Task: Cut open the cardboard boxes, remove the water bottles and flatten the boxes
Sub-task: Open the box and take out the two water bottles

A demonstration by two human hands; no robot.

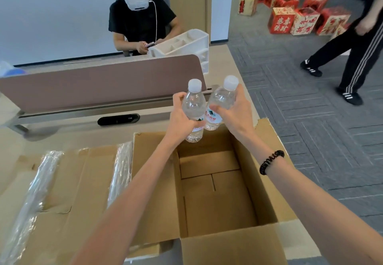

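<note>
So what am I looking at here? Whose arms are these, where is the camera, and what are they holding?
No machine here: one camera, worn on a person's head, looks down at their own bare arms. The left hand grips a water bottle, the right hand grips a second bottle, both above an open cardboard box; no bottles show inside it. Left of it lies flattened cardboard with clear tape. Beyond the divider another person sits; someone walks past at right.
</note>
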